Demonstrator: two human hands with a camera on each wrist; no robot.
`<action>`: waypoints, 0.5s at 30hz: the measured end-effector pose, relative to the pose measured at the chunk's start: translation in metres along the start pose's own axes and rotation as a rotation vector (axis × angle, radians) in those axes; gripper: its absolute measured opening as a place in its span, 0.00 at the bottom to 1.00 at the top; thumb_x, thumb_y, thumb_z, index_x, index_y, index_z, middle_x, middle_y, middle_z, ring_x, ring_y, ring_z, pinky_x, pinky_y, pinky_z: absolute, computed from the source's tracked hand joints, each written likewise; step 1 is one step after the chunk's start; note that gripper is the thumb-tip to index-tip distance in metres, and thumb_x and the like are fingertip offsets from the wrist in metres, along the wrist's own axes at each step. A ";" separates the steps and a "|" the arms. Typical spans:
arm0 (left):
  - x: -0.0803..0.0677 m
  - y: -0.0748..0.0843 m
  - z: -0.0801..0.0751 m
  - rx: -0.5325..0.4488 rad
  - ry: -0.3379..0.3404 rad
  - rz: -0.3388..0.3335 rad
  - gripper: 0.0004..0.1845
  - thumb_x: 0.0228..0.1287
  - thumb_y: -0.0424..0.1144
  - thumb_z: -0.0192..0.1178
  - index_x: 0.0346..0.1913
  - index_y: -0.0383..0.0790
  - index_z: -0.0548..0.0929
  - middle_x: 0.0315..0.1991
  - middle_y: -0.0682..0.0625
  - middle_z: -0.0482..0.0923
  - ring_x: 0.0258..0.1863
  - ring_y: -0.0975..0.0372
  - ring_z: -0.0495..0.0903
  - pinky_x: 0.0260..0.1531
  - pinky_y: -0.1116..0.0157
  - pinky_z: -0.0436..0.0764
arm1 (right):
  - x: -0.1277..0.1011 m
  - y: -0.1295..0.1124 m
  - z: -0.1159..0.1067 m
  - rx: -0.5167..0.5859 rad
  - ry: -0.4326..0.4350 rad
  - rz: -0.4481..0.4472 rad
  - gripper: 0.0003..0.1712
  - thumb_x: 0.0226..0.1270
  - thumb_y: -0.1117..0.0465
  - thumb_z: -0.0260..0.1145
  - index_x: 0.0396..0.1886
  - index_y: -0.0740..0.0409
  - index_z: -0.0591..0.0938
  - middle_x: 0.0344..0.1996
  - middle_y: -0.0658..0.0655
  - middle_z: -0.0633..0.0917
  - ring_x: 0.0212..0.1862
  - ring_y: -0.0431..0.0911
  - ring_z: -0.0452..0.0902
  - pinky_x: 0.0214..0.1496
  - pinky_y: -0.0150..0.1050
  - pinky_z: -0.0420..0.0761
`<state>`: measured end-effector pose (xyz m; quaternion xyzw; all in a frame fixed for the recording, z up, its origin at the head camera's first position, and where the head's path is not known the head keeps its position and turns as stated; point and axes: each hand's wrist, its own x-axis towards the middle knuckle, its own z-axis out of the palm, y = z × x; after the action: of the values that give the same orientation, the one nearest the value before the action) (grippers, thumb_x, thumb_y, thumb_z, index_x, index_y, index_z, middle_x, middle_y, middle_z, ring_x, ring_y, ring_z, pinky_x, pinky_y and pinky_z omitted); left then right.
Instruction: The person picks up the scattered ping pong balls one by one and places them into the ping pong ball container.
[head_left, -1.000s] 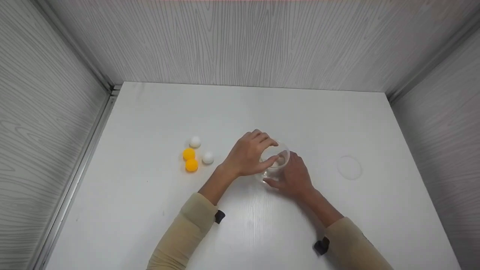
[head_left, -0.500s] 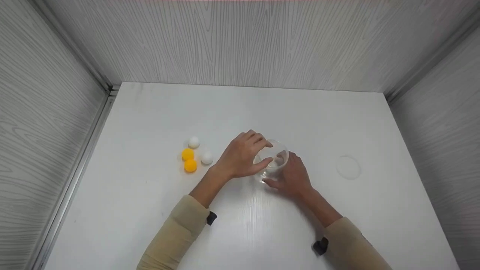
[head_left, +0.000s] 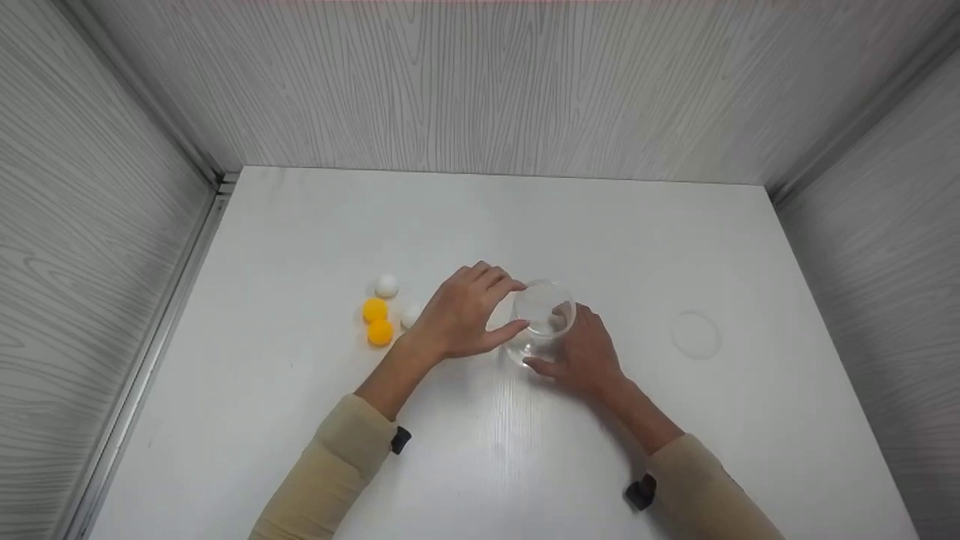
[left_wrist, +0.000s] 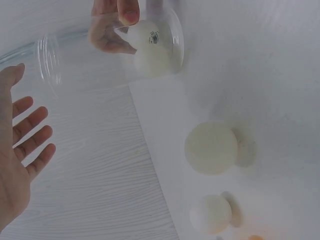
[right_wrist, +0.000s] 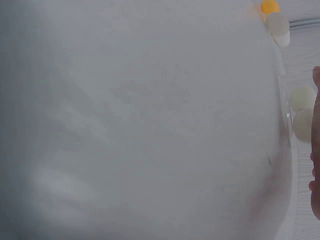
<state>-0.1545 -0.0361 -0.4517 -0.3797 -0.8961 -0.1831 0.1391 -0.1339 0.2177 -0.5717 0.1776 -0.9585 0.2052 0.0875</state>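
the left hand has been pulled back from over the jar, fingers apart, nothing held, so its top is left free. the jar, with two balls inside, is held on the table by the right hand, fingers curled round it.

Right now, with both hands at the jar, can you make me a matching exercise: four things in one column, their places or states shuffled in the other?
Things
1. Left hand
2. Right hand
3. Clear jar
4. Two orange balls

Places and states
A. Has two white balls inside
B. On the table, on the person's left of the jar
C. Around the jar's lower part, holding it
D. Near the jar's rim, fingers spread, gripping nothing

Right pairs: 1-D, 2-C, 3-A, 4-B
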 end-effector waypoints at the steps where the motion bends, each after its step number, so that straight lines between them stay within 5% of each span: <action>1: -0.001 -0.001 -0.001 0.004 -0.004 -0.004 0.24 0.71 0.57 0.65 0.59 0.45 0.85 0.52 0.50 0.87 0.53 0.56 0.83 0.57 0.60 0.85 | 0.000 0.000 0.000 0.001 -0.001 0.002 0.55 0.51 0.31 0.77 0.65 0.67 0.73 0.56 0.64 0.83 0.57 0.59 0.79 0.64 0.57 0.81; 15: -0.025 -0.017 -0.002 0.068 -0.104 -0.044 0.32 0.70 0.62 0.63 0.66 0.44 0.81 0.58 0.48 0.85 0.59 0.54 0.81 0.64 0.56 0.82 | -0.001 0.001 0.002 0.000 0.024 -0.013 0.55 0.50 0.31 0.79 0.65 0.63 0.72 0.56 0.63 0.83 0.56 0.57 0.80 0.65 0.56 0.82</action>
<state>-0.1495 -0.0635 -0.4635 -0.3639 -0.9159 -0.1357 0.1013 -0.1337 0.2178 -0.5735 0.1815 -0.9561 0.2068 0.1005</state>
